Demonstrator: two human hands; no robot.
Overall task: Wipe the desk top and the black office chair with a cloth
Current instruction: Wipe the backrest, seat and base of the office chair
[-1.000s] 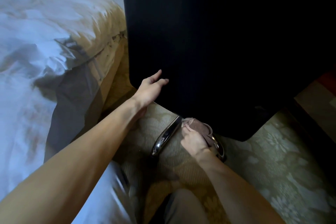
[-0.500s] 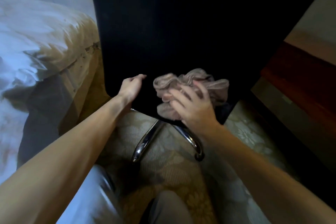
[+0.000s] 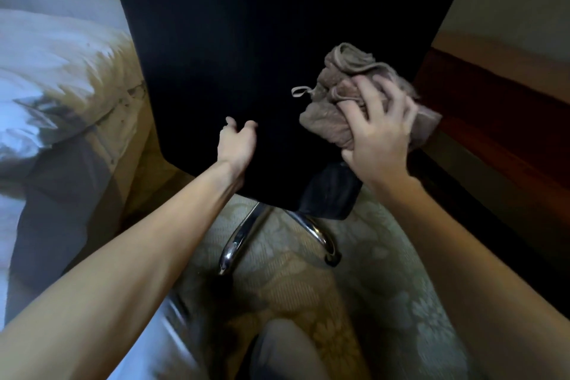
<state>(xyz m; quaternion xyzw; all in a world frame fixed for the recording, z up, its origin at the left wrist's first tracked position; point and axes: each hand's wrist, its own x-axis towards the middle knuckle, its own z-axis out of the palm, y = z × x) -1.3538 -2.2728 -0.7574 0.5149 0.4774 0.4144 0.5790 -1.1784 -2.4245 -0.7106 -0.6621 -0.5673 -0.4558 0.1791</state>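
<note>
The black office chair point(image 3: 277, 40) stands with its back toward the person, filling the view from 10 to 2 o'clock. The right hand point(image 3: 379, 129) holds a bunched brownish cloth point(image 3: 333, 123) against the chair's back at about 3 o'clock, its grip curled into the folds with the fingers spread apart. The left hand point(image 3: 236, 145) lies against the lower part of the back, fingers bent; I cannot tell whether its grip holds anything. Chrome legs point(image 3: 237, 241) splay over patterned carpet point(image 3: 385, 287) at 6 o'clock. A bed point(image 3: 61, 71) lies at 9 o'clock.
</note>
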